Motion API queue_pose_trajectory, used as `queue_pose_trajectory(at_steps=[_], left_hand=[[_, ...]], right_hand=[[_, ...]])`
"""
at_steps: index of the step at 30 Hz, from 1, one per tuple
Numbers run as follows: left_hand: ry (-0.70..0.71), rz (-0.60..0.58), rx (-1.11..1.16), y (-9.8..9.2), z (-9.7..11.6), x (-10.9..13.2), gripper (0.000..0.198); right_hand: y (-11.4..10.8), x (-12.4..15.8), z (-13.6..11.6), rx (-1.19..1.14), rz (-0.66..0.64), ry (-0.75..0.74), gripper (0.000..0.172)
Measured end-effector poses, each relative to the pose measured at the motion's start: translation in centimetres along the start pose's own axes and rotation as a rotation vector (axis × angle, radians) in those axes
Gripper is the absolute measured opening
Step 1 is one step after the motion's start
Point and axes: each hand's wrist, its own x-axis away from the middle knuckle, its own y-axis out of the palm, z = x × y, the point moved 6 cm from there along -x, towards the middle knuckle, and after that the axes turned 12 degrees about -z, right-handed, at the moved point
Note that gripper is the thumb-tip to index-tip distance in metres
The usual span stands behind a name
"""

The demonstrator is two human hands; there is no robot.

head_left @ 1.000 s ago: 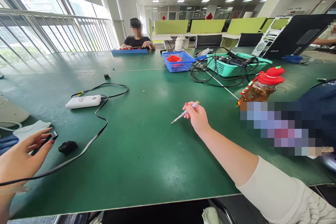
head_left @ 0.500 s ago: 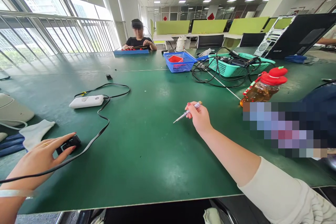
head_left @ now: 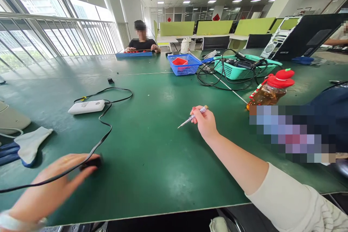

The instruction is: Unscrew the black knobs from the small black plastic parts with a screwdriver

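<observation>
My right hand (head_left: 204, 121) is closed around the clear handle of a small screwdriver (head_left: 190, 118), its thin metal tip pointing left and down above the green table (head_left: 152, 174). At the lower left, my left hand (head_left: 61, 177) is smeared by motion and grips a small black block-shaped object (head_left: 92, 162) between thumb and fingers. The fingers hide part of that block, and its details are blurred. A black cable (head_left: 102, 139) crosses over my left hand and runs to a white power bank-like box (head_left: 87, 107).
A white and blue glove (head_left: 34, 145) lies at the left. Farther back stand a blue basket (head_left: 185, 69), a green basket (head_left: 233, 74) with tangled cables, and a red-lidded bottle (head_left: 272, 88). Another person (head_left: 141, 43) sits at the far side. A small black piece (head_left: 110, 81) lies beyond the cable.
My left hand has moved right and slightly toward me with the black block in its grip. My right hand and the screwdriver have hardly moved; the view has shifted slightly.
</observation>
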Motion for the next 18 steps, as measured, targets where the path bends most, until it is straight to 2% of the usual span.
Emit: queue_pose_trajectory(at_steps=[2,4,6,8,10,13,15,18], left_hand=[[0.359,-0.078,0.083,1.4,6.1,0.8,0.028],[0.617,-0.163,0.127,2.1,12.0,0.9,0.030],[0.747,-0.219,0.142,2.4,16.6,-0.6,0.029],[0.783,-0.238,0.138,2.4,19.6,-3.7,0.028],[0.751,-0.243,0.093,2.8,21.4,-7.6,0.027],[0.614,-0.216,0.050,3.9,22.1,-13.1,0.024],[0.535,-0.203,0.051,4.6,22.1,-15.4,0.024],[0.452,-0.198,0.102,5.2,21.6,-16.8,0.029]], right_hand=[[0.1,0.1,-0.1,0.018,0.002,-0.001,0.042],[0.2,0.2,-0.2,0.031,0.000,-0.005,0.042],[0.3,0.2,-0.3,0.040,-0.011,-0.013,0.042],[0.3,0.3,-0.4,0.057,-0.011,-0.030,0.042],[0.0,0.3,-0.7,0.097,0.009,-0.058,0.041],[-0.3,0.4,-1.2,0.171,0.037,-0.106,0.038],[-0.3,0.4,-1.2,0.186,0.028,-0.122,0.034],[0.2,0.3,-1.0,0.173,-0.030,-0.123,0.027]])
